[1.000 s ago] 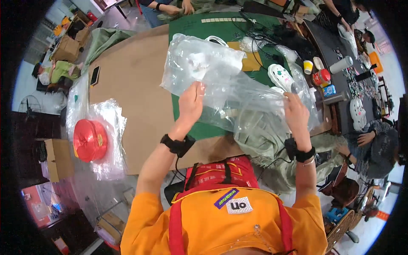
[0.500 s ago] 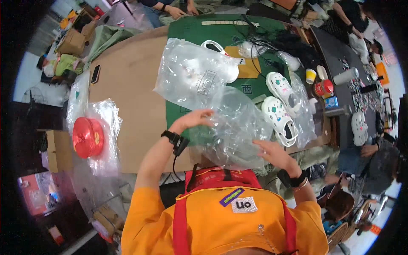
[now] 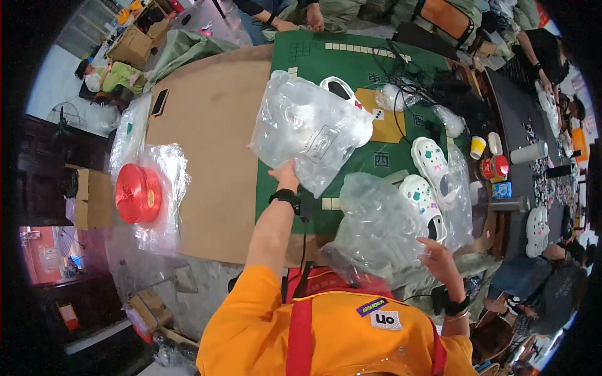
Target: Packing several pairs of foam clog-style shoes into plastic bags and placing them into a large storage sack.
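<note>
My left hand [image 3: 285, 177] reaches forward, its fingers closed on the near edge of a clear printed plastic bag [image 3: 295, 125]. White clogs [image 3: 342, 88] lie under and beside that bag, mostly covered by it. At the right, my right hand [image 3: 439, 263] has its fingertips at the edge of another clear plastic bag [image 3: 376, 219], which appears empty and crumpled; the grip there is loose. Just beyond this bag lies a pair of decorated white clogs, the nearer clog [image 3: 419, 195] partly behind the plastic and the farther clog [image 3: 429, 160] in plain sight.
A red roll of plastic twine [image 3: 138, 193] sits on clear film [image 3: 166, 213] at the left, with a phone [image 3: 160, 102] farther back. Black cables [image 3: 401, 69], a yellow cup [image 3: 478, 147] and a red-lidded jar [image 3: 494, 167] stand right. Co-workers' hands [image 3: 313, 17] show at the far edge.
My left hand has left the crumpled bag and moved forward to the printed bag over the clogs. My right hand and the crumpled bag have shifted right and nearer to me.
</note>
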The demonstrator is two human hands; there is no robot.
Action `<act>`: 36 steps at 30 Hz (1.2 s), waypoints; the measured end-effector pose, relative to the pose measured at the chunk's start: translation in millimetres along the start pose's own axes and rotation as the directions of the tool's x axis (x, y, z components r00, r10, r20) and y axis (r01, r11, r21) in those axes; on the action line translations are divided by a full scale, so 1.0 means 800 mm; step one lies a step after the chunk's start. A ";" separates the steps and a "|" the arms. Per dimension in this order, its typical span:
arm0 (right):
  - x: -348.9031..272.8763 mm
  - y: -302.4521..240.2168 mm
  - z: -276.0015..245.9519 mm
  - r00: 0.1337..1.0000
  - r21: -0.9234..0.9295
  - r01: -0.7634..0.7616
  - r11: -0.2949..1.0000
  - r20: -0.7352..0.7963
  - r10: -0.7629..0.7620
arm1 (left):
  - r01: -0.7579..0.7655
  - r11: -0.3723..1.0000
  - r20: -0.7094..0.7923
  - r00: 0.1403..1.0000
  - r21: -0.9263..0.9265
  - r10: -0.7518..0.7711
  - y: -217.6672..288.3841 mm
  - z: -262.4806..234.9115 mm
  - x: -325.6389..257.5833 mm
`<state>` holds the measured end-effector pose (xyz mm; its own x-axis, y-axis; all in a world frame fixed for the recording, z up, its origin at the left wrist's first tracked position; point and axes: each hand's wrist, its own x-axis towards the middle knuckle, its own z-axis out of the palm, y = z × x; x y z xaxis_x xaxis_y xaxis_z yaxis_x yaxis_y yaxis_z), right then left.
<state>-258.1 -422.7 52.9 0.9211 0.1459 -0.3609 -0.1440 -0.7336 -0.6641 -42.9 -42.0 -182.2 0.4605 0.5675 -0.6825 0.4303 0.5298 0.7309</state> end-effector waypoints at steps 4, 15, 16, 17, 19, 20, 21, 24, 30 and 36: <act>0.016 -0.014 0.001 0.996 0.100 -0.061 0.993 0.068 0.055 | -0.084 0.994 0.125 0.988 -0.065 0.092 0.043 -0.070 0.026; 0.102 -0.054 -0.010 0.987 0.384 -0.004 0.923 -0.147 0.066 | -0.516 0.752 0.109 0.846 0.411 0.521 0.022 -0.292 0.058; 0.106 -0.062 -0.010 0.968 0.343 0.006 0.939 -0.238 0.081 | -0.578 0.614 0.163 0.785 0.538 0.597 0.020 -0.282 0.052; 0.111 -0.071 -0.012 0.973 0.335 0.013 0.942 -0.221 0.065 | -0.567 0.623 0.138 0.789 0.539 0.598 0.019 -0.277 0.044; 0.116 -0.079 -0.022 0.901 0.318 0.109 0.942 -0.431 0.041 | -0.156 0.911 0.106 0.987 0.381 0.125 0.053 -0.231 -0.013; 0.118 -0.088 -0.025 0.908 0.316 0.119 0.941 -0.418 0.025 | -0.152 0.916 0.086 0.988 0.372 0.129 0.065 -0.239 -0.023; 0.118 -0.098 -0.027 0.880 0.336 0.150 0.930 -0.475 0.030 | -0.093 0.871 0.195 0.981 0.482 -0.003 0.073 -0.246 -0.030; 0.119 -0.092 -0.038 0.852 0.351 0.175 0.920 -0.522 0.037 | -0.077 0.683 0.318 0.919 0.726 -0.234 0.080 -0.260 -0.029; 0.116 -0.082 -0.079 0.673 0.126 0.251 0.960 -0.735 -0.080 | -0.430 0.104 0.440 0.844 0.897 -0.306 0.120 -0.235 -0.044; 0.097 -0.115 -0.088 0.865 -0.135 0.194 0.972 -0.444 -0.234 | -0.807 0.112 0.776 0.589 0.580 0.228 0.137 -0.131 -0.017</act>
<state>-148.2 -390.7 132.5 0.9910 0.0029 0.1341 0.0871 -0.7742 -0.6269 -83.1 74.6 -92.8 0.9713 -0.0341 -0.2353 0.1263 -0.7642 0.6325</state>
